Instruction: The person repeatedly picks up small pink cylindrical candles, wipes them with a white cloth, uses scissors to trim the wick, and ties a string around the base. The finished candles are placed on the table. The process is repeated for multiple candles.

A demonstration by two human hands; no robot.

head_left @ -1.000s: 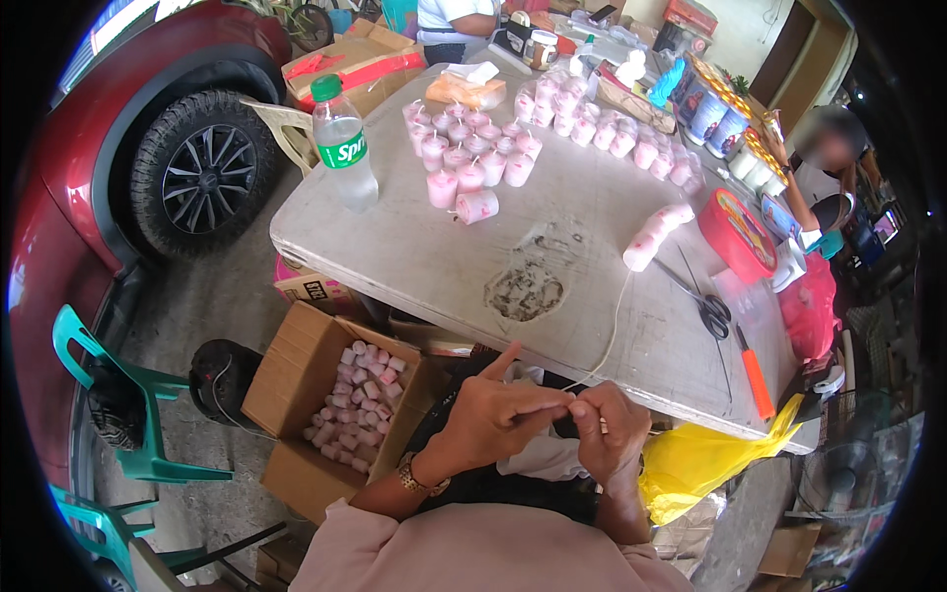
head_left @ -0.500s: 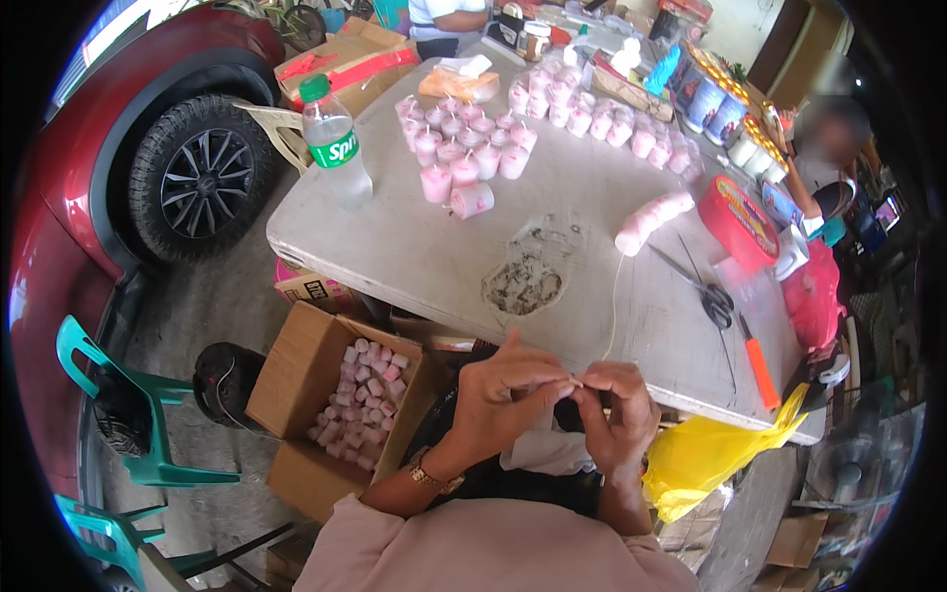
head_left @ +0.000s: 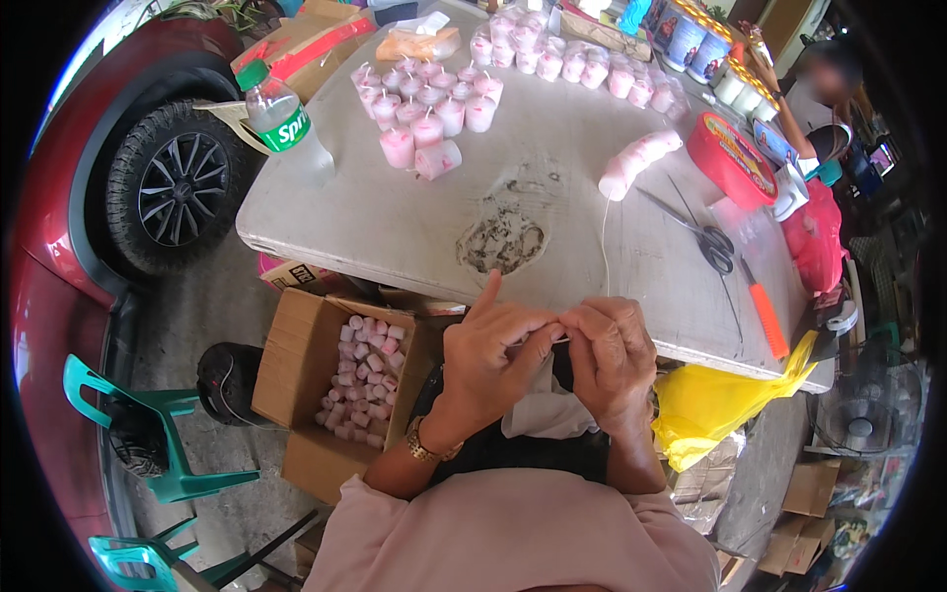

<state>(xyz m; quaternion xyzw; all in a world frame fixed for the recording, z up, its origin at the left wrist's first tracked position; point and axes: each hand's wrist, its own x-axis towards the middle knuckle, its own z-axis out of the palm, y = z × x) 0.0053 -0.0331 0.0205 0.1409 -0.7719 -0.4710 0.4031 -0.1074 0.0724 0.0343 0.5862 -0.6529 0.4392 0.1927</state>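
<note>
Where table edge (head_left: 631, 340) ends, hands pinching string (head_left: 604, 237)

Pale pink sleeves, bare forearms, gold wristwatch (head_left: 426, 446) on left wrist.

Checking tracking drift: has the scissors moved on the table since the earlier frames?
No. The scissors lies in the same spot on the table, between the red round tin and the orange-handled cutter; only the head camera shifted.
</note>
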